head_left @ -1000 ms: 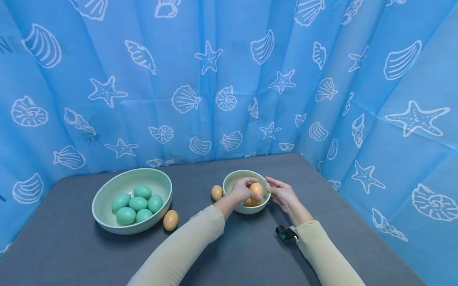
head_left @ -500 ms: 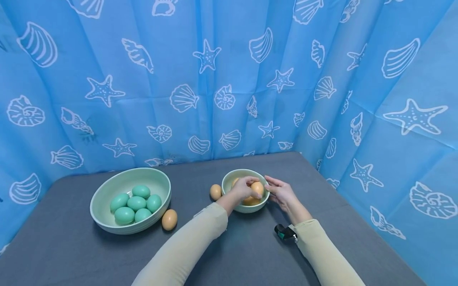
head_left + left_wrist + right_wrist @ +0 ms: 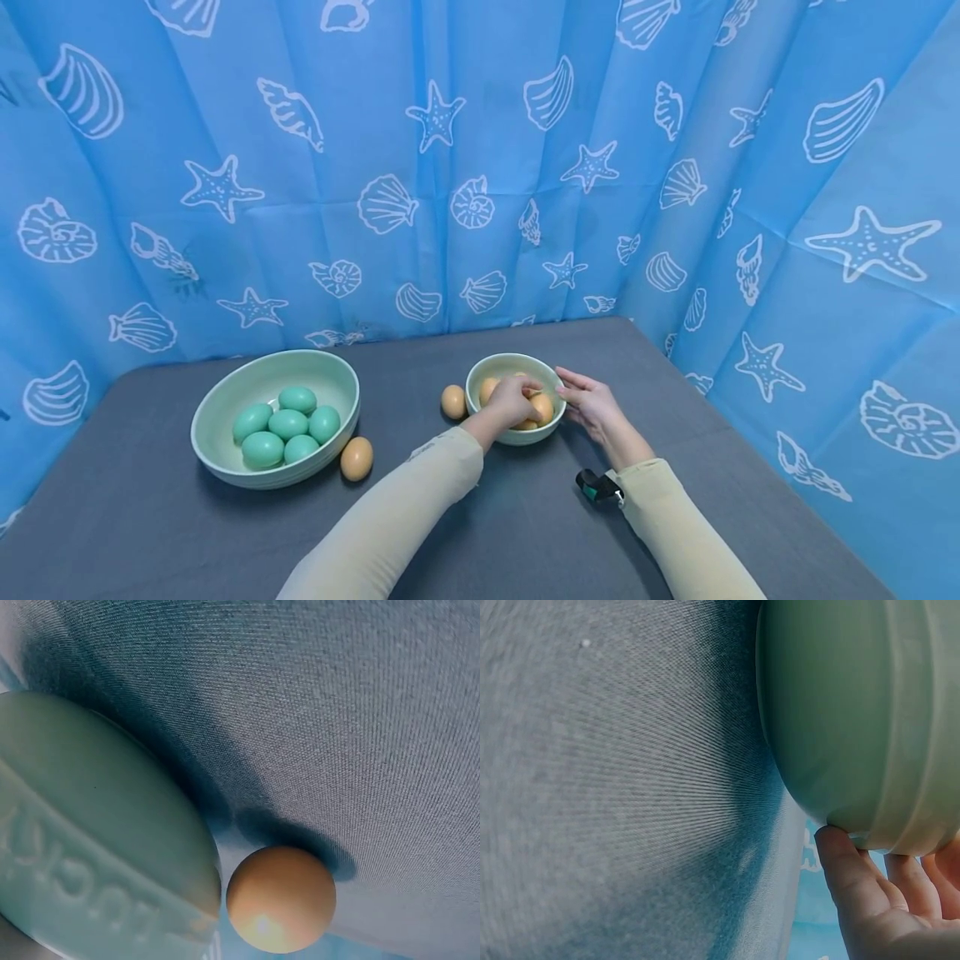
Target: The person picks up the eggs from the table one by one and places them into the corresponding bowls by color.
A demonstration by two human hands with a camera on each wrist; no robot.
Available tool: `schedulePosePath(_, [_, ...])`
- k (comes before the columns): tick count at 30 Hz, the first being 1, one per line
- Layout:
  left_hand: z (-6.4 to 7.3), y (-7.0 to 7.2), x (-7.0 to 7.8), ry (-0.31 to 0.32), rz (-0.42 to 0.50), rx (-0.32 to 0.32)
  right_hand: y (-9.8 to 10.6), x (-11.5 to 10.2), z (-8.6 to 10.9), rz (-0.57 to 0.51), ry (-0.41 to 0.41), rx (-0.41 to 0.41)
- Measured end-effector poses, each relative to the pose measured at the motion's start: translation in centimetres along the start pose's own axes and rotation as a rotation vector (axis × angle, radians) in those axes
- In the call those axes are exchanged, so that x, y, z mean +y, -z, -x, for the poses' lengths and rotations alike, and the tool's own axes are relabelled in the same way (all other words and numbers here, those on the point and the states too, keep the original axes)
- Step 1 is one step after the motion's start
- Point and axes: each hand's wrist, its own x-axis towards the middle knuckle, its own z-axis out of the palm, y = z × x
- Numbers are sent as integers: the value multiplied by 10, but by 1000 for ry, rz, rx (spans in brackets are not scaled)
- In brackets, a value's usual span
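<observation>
My left hand (image 3: 512, 402) reaches into the small pale green bowl (image 3: 480, 371) from the near left, thumb and fingers around a brown egg (image 3: 542, 407) among other brown eggs. Their lower parts are hidden by the hand and bowl wall. On the bowl's right side my right hand (image 3: 596, 410) rests its fingertips against the outer wall. In the right wrist view those fingers (image 3: 847, 874) look fairly straight as they touch the bowl (image 3: 832, 712). One brown egg (image 3: 453, 402) sits on the cloth just left of the bowl, also seen beside the bowl's embossed wall in the left wrist view.
A larger green bowl (image 3: 217, 408) with several green eggs (image 3: 288, 424) stands to the left. Against its right side lies another brown egg (image 3: 357, 459). A black strap (image 3: 596, 485) hangs at the right wrist. Behind the grey table (image 3: 480, 533) hangs a blue shell-patterned curtain (image 3: 442, 267).
My left hand has lowered slightly into the small bowl, bringing its egg down among the others. The right hand has stayed at the bowl's side.
</observation>
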Motion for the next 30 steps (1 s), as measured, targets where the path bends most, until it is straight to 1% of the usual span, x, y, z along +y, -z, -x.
schedulePosePath(4, [-1, 1, -1, -4, 4, 4, 0, 0, 0, 0, 2, -1])
schedulePosePath(7, [-1, 1, -1, 14, 25, 9, 0, 1, 0, 0, 6, -1])
schedulePosePath(11, [2, 3, 0, 54, 84, 24, 0, 1, -1, -2, 5, 5])
schedulePosePath(14, [5, 6, 2, 63, 135, 35, 0, 1, -1, 6, 1, 13])
schedulePosePath(18, [12, 14, 0, 44, 207, 53, 1, 2, -2, 10, 6, 11])
schedulePosePath(24, [29, 33, -10, -30, 296, 112, 2, 2, -3, 4, 12, 6])
schedulePosePath(30, [42, 52, -19, -52, 339, 182, 1, 2, -2, 5, 17, -3])
